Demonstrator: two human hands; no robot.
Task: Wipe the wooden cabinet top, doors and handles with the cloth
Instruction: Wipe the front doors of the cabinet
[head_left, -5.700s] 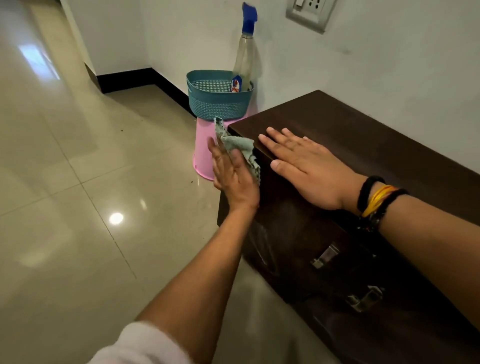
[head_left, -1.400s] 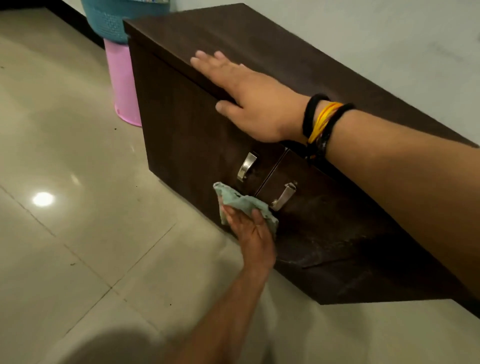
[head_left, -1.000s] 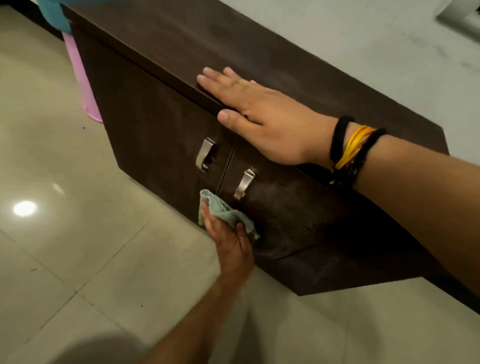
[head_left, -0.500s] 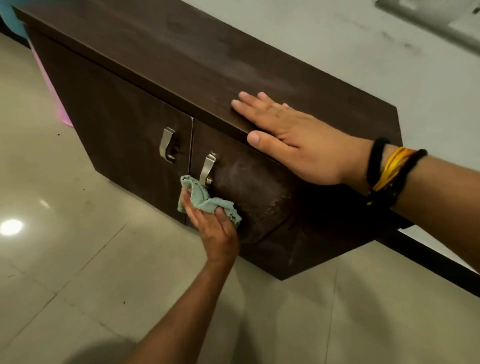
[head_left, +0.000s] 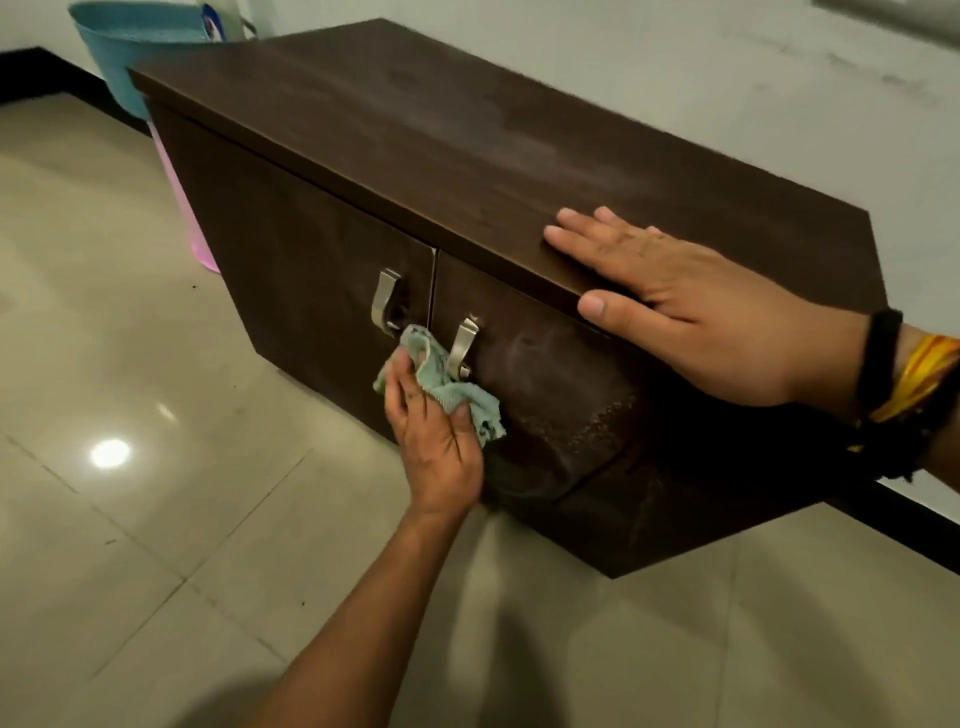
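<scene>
The left hand (head_left: 434, 436) grips the cloth (head_left: 447, 384) against the doors (head_left: 540, 374), seemingly touching the right handle (head_left: 462, 345). The right hand (head_left: 691, 312) lies flat on the cabinet top (head_left: 467, 130). Next, the cloth should rub both handles.

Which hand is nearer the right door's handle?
Left. The left hand holds the cloth beside the handle; the right hand rests on the cabinet top.

Cloth (head_left: 451, 383) has risen between both handles (head_left: 385, 309).
</scene>
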